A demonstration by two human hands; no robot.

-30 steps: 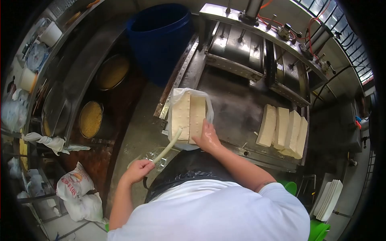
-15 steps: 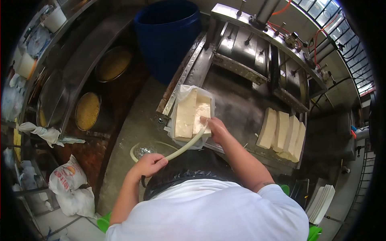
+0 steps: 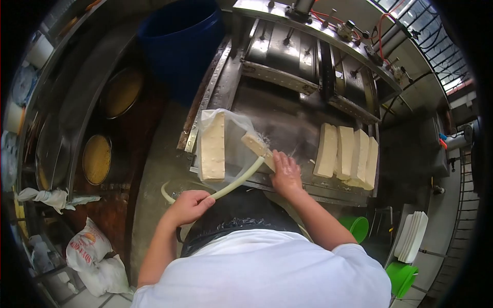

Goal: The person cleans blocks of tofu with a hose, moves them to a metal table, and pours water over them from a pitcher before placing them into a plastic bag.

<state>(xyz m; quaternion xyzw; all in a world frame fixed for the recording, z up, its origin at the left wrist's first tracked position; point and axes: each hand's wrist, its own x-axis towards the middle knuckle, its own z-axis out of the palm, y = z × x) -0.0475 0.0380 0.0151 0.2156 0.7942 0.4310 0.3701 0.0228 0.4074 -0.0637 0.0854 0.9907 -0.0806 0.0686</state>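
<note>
My left hand [image 3: 192,207] is wrapped round a pale hose [image 3: 238,183], whose end points at a tofu block [image 3: 255,144]. My right hand [image 3: 286,172] grips the near end of that block, which lies slantwise with water splashing about it. My right thumb is hidden. Left of it, a long tofu block [image 3: 213,149] rests on a thin, whitish sheet [image 3: 233,123], apart from both hands. Farther right, several tofu blocks [image 3: 347,154] lie side by side on the wet metal table [image 3: 287,118].
A metal press frame [image 3: 308,25] spans the table's far side. A blue barrel [image 3: 179,46] stands beyond its left corner. Round containers of yellowish stuff [image 3: 97,159] are at left, with white sacks [image 3: 92,256] below. A green bucket [image 3: 357,229] stands at lower right.
My right hand has moved the right-hand tofu block away from the other one and turned it slantwise. My left hand still holds the hose. The whole view has shifted a little.
</note>
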